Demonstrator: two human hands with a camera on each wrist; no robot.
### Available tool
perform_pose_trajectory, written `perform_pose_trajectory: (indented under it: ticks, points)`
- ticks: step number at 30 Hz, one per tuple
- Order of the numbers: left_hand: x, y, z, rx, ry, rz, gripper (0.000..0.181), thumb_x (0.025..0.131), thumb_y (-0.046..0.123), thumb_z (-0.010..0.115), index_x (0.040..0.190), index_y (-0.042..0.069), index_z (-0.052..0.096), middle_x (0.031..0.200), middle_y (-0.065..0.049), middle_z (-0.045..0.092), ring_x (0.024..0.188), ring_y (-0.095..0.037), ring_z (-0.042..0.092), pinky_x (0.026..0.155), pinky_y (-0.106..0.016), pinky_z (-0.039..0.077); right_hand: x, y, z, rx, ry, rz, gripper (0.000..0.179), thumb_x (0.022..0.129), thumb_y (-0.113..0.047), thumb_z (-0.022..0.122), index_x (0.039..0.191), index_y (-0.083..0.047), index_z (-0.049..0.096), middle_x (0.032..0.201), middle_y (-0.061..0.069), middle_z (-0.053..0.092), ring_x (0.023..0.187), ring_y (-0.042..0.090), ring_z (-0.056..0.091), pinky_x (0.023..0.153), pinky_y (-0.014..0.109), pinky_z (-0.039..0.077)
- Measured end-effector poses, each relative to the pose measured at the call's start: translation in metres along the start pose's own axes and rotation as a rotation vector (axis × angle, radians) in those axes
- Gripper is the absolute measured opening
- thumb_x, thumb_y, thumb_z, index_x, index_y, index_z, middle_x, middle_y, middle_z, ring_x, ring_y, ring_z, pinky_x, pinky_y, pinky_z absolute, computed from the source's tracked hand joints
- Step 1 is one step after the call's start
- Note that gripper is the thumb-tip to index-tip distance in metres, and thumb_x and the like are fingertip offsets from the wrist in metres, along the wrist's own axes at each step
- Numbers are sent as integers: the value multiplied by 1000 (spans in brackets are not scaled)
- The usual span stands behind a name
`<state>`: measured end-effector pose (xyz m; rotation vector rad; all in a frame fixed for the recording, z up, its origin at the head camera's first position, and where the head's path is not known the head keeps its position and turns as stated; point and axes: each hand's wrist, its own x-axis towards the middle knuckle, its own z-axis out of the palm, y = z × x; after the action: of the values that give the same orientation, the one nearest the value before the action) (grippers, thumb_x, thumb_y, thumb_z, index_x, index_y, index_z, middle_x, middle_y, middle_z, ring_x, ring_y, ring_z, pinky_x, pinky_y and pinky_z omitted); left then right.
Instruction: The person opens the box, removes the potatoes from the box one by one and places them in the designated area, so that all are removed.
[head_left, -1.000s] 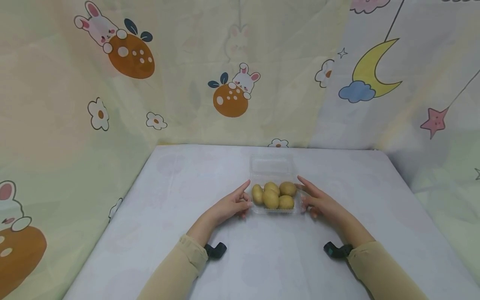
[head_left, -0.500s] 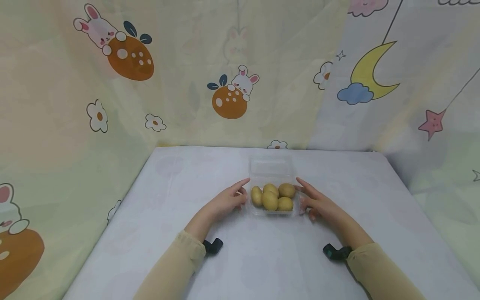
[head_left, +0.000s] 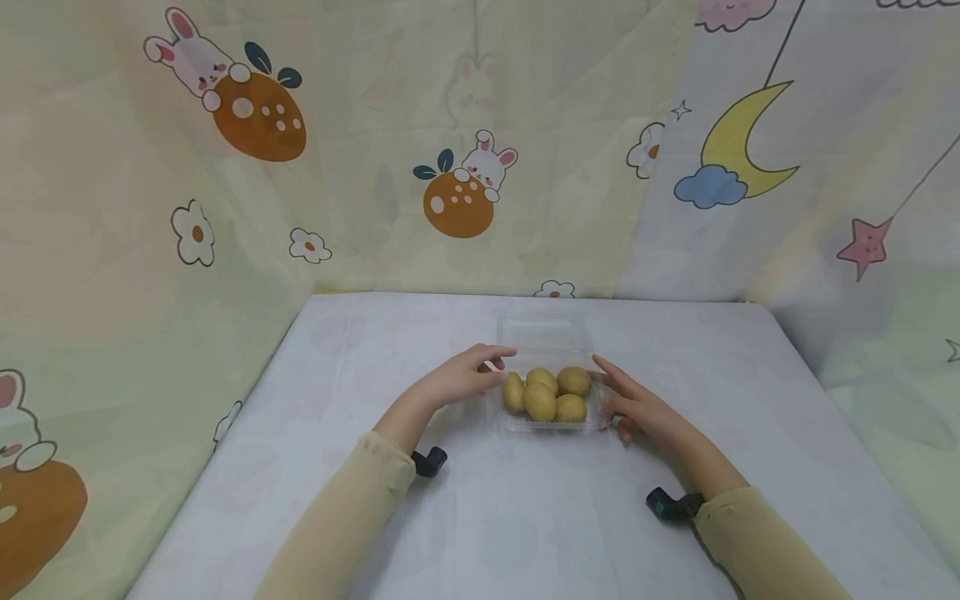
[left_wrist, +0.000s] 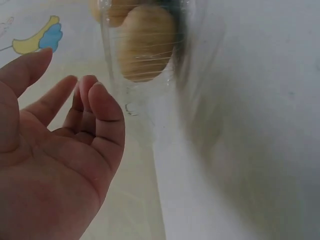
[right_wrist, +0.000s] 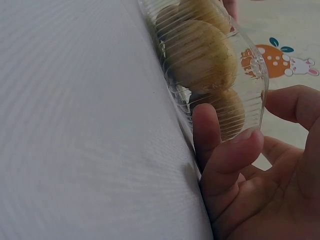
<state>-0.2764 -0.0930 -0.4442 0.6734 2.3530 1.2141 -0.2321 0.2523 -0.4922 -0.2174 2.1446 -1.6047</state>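
An open clear plastic clamshell box point(head_left: 552, 426) stands on the table with several small potatoes point(head_left: 540, 402) in it. Its lid point(head_left: 542, 333) lies folded back, away from the person. My left hand point(head_left: 461, 377) hovers at the box's left rim, fingers loosely bent and holding nothing; the left wrist view shows a gap between it and the box wall. At the right side, my right hand point(head_left: 645, 406) holds the box edge, with the thumb point(right_wrist: 287, 102) at the rim and curled fingers point(right_wrist: 232, 155) against the ribbed wall. One potato point(left_wrist: 147, 44) shows through the plastic in the left wrist view.
A white cloth-covered table point(head_left: 525, 517) reaches back to a printed fabric curtain point(head_left: 360, 150), which also hangs along both sides. Black wrist cameras point(head_left: 430, 462) sit at both sleeve cuffs.
My left hand first drew back slightly from the box's left side, then rose and moved away from the person, toward the lid hinge. The right hand and the potatoes have stayed put.
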Motion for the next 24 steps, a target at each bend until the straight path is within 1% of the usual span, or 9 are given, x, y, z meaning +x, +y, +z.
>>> perform_pose_trajectory:
  ticks: [4,6,12,15,17,20,24]
  points:
    - [6,7,-4,50,-65,5,52,97,37,63,145,25,49,134,-8,52,105,-18,58,82,-33,54,-1,0,0,0,-1,-1,84,95,-12,56,157,-45,10,165,12,14,70,17,53,48,26,47]
    - [10,11,-4,74,-103,10,53,96,40,63,145,25,50,137,-8,52,104,-17,59,81,-32,55,0,0,0,3,-4,-2,83,95,-12,56,157,-45,10,165,12,14,70,17,53,49,26,47]
    - [16,27,1,87,-207,-3,55,93,39,67,143,22,51,133,-8,55,91,-20,66,75,-33,57,0,1,-2,9,-20,-22,83,96,-13,56,158,-41,9,165,16,10,69,16,52,48,26,47]
    - [18,31,5,100,-248,-28,53,93,38,68,141,24,52,129,-4,58,86,-19,67,73,-33,57,-1,1,-2,5,-8,-1,83,96,-14,57,157,-43,11,165,14,12,67,16,51,49,26,47]
    - [20,33,8,108,-266,-49,53,92,39,68,141,26,53,127,-2,59,84,-18,66,72,-33,57,-1,1,-2,-2,-5,4,83,95,-15,57,157,-45,11,165,13,13,67,16,51,49,26,47]
    - [23,33,10,119,-270,-76,53,91,41,69,140,30,53,125,1,60,81,-17,66,72,-32,56,0,1,-1,-14,1,7,83,95,-15,58,156,-46,11,165,11,14,65,16,51,50,27,47]
    - [26,33,12,141,-282,-83,57,90,42,71,142,30,53,125,1,61,82,-17,65,71,-33,56,0,1,-2,-24,3,6,83,95,-16,58,157,-45,11,165,12,15,63,16,50,50,28,48]
